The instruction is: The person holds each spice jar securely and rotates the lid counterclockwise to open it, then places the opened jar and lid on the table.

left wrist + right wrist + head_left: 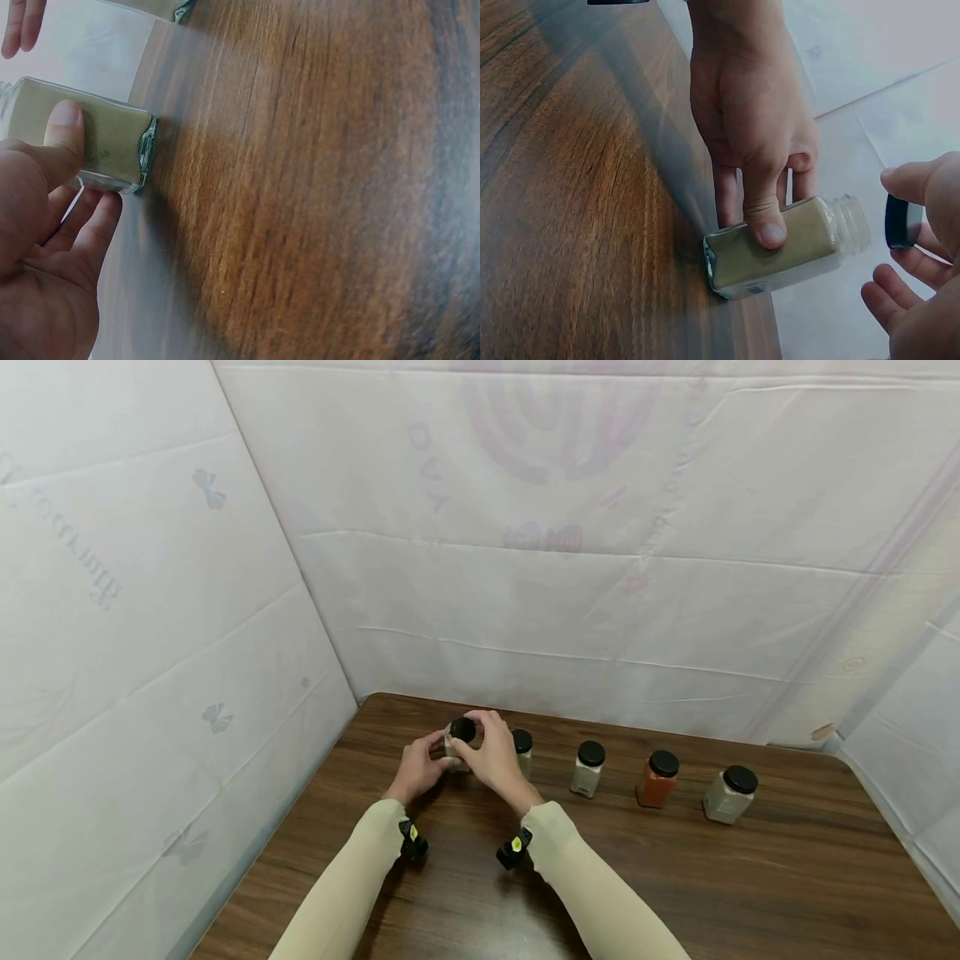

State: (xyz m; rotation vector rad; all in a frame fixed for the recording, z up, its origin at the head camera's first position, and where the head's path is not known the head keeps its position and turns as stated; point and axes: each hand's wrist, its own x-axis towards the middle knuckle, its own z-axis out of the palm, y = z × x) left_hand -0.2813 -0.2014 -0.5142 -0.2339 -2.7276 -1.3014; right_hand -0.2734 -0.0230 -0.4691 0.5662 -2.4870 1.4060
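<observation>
A square glass jar (802, 244) of beige-green powder stands on the table, its threaded neck uncovered in the right wrist view. My left hand (420, 768) grips the jar's body, thumb across the near face and fingers behind. Between thumb and fingers, my right hand (497, 762) pinches a round black lid (898, 222). A small gap separates the lid from the neck. From the head view, the lid hides the jar's mouth.
To the right runs a row of black-lidded jars: one partly behind my right hand (522, 745), a pale one (586, 777), an orange-red one (656, 787) and another pale one (726, 802). White cloth walls (480, 610) border the brown wooden table (675, 893).
</observation>
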